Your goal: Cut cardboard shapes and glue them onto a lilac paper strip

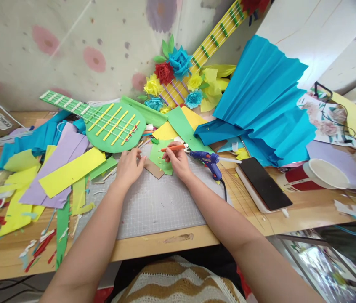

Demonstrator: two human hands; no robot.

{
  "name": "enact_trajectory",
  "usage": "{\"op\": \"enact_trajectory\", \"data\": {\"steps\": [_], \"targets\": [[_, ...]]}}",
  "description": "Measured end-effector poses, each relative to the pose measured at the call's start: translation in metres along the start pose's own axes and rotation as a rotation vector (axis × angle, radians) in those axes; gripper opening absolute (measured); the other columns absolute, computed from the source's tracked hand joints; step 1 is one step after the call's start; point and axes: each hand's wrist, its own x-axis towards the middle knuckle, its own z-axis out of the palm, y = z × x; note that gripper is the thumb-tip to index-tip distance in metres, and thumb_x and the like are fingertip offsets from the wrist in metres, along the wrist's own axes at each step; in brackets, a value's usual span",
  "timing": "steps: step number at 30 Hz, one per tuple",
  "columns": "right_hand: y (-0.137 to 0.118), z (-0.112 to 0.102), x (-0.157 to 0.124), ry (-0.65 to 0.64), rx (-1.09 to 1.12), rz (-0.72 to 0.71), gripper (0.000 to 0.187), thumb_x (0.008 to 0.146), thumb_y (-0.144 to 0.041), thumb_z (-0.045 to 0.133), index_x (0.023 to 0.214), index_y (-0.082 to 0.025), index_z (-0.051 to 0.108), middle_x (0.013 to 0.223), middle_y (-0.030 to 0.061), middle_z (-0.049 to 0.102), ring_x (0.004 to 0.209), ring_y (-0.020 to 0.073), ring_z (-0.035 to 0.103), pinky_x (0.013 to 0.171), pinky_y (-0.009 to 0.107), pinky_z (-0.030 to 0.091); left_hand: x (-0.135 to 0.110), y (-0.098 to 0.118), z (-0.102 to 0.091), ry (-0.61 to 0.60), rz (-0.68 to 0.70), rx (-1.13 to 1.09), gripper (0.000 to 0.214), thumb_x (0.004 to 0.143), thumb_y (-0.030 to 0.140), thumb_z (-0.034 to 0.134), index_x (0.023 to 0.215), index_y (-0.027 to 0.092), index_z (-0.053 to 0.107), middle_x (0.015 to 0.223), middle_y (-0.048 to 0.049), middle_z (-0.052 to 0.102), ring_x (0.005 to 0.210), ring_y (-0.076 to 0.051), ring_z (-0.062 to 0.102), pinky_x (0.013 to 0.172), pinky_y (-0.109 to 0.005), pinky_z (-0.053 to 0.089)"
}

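Note:
My right hand (178, 162) is closed round an orange pencil (173, 147), its tip pointing left over a small green paper piece (160, 158) on the grey cutting mat (159, 202). My left hand (129, 166) lies on the mat just left of it, fingers curled, pressing a brown cardboard piece (152, 168) against the green paper. A green paper guitar (113, 126) with yellow strips lies just beyond my left hand.
A blue glue gun (209, 162) lies right of my right hand. A black phone (264, 183), a red and white cup (313, 176) on its side and a blue pleated paper fan (260, 105) are at the right. Coloured paper scraps (54, 176) cover the left.

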Motion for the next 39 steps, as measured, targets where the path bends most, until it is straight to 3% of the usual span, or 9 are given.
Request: {"op": "enact_trajectory", "data": {"steps": [3,5,11,16,20,24,29,39], "targets": [[0.002,-0.004,-0.002,0.027,-0.166,-0.028,0.027,0.081,-0.047,0.046,0.092,-0.023,0.041,0.070,-0.0028,0.055,0.057,0.0100,0.052,0.056,0.025,0.041,-0.001,-0.003,0.005,0.101,0.086,0.138,0.023,0.076,0.036,0.057,0.092,0.019,0.058,0.107,-0.0126,0.060,0.106,-0.033,0.046,0.090,-0.049,0.033],[0.004,-0.005,-0.001,0.052,-0.241,-0.030,0.025,0.080,-0.044,0.049,0.090,-0.023,0.041,0.070,-0.0037,0.053,0.057,0.0101,0.052,0.056,0.025,0.041,-0.004,0.003,0.008,0.123,0.119,0.145,0.029,0.073,0.040,0.060,0.093,0.018,0.057,0.112,-0.0132,0.057,0.108,-0.033,0.045,0.092,-0.049,0.033],[0.007,-0.008,0.001,0.075,-0.291,0.012,0.021,0.082,-0.043,0.045,0.091,-0.024,0.041,0.071,-0.0040,0.054,0.053,0.0092,0.052,0.053,0.024,0.041,-0.016,0.027,0.013,-0.071,0.116,0.131,0.065,0.054,0.058,0.069,0.100,0.016,0.051,0.100,-0.0146,0.057,0.099,-0.034,0.049,0.082,-0.045,0.040],[0.006,-0.011,0.001,0.005,-0.364,0.022,0.024,0.085,-0.045,0.037,0.090,-0.024,0.046,0.072,-0.0019,0.061,0.053,0.0107,0.053,0.054,0.025,0.041,-0.014,0.022,0.015,-0.072,0.130,0.036,0.062,0.055,0.041,0.073,0.106,0.018,0.046,0.103,-0.0113,0.055,0.101,-0.031,0.050,0.083,-0.044,0.042],[0.002,-0.010,-0.002,-0.128,-0.359,-0.035,0.020,0.078,-0.039,0.051,0.089,-0.023,0.045,0.079,-0.0004,0.061,0.067,0.0130,0.058,0.066,0.028,0.045,-0.007,0.017,0.013,0.083,0.260,-0.097,0.066,0.058,0.025,0.071,0.116,0.021,0.039,0.122,-0.0110,0.049,0.116,-0.029,0.044,0.095,-0.045,0.037],[0.000,-0.006,-0.005,-0.245,-0.292,-0.088,0.028,0.068,-0.035,0.062,0.083,-0.022,0.042,0.081,-0.0004,0.058,0.074,0.0143,0.059,0.070,0.029,0.046,-0.002,0.019,0.012,0.075,0.342,-0.159,0.071,0.062,0.021,0.067,0.124,0.021,0.031,0.132,-0.0131,0.042,0.125,-0.027,0.039,0.101,-0.045,0.035],[0.005,-0.004,-0.004,-0.186,-0.328,-0.056,0.025,0.069,-0.032,0.061,0.081,-0.022,0.041,0.075,-0.0014,0.059,0.066,0.0143,0.057,0.065,0.029,0.046,-0.003,0.023,0.016,0.081,0.347,-0.148,0.072,0.062,0.021,0.066,0.125,0.020,0.030,0.132,-0.0148,0.041,0.126,-0.029,0.038,0.101,-0.047,0.034],[-0.001,0.000,-0.003,-0.058,-0.586,-0.002,0.016,0.072,-0.024,0.055,0.081,-0.022,0.041,0.073,-0.0011,0.060,0.064,0.0154,0.055,0.063,0.028,0.041,-0.011,0.019,0.037,0.250,0.192,-0.140,0.075,0.060,0.023,0.069,0.125,0.017,0.031,0.128,-0.0176,0.043,0.124,-0.030,0.040,0.102,-0.048,0.032]]}}
